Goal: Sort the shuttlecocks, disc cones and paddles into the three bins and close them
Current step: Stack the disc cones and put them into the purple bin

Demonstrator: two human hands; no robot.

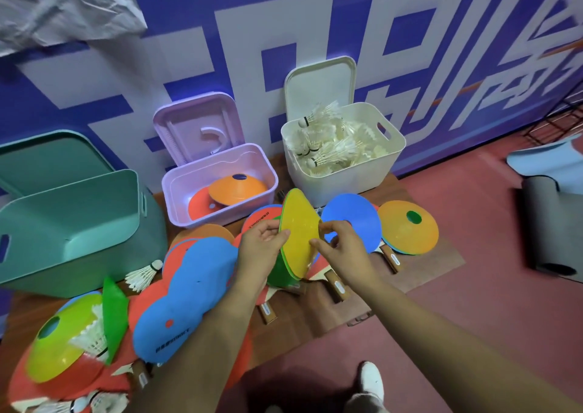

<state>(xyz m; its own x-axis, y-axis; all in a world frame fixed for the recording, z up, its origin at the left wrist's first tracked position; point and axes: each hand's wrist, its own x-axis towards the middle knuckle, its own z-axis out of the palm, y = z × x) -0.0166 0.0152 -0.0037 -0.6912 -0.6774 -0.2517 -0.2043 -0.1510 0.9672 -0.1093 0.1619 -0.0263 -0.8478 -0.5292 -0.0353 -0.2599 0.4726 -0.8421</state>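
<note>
— Left grip (262,239)?
— Curled on the left rim of the yellow disc cone (299,232), thumb across its face. Holding it up on edge, tilted.
— Right grip (339,243)?
— Pinching the same cone's right side between thumb and fingers. Green cone (279,267) tucked just behind the yellow one; cannot tell which grip carries it.
— Where, against the bins?
— Over the heap of paddles (195,286) on the floor (473,302), just in front of the lilac bin (176,204) and the white bin (340,179).
— Inside the lilac one?
— Orange cone (238,187) lying on a red cone (198,205). Lid (195,128) up, standing behind.
— And the white?
— Heaped with shuttlecocks (328,147), white lid (318,90) upright at its back.
— Third bin?
— Teal bin (79,223) at far left, open, inside hidden from here. Loose shuttlecock (143,275) just beside its front corner.
— Still unsorted?
— Blue paddle (350,220) and an orange-yellow cone (408,226) to the right of the grips; yellow-green cone (60,346) at lower left, touching another shuttlecock (91,333).
</note>
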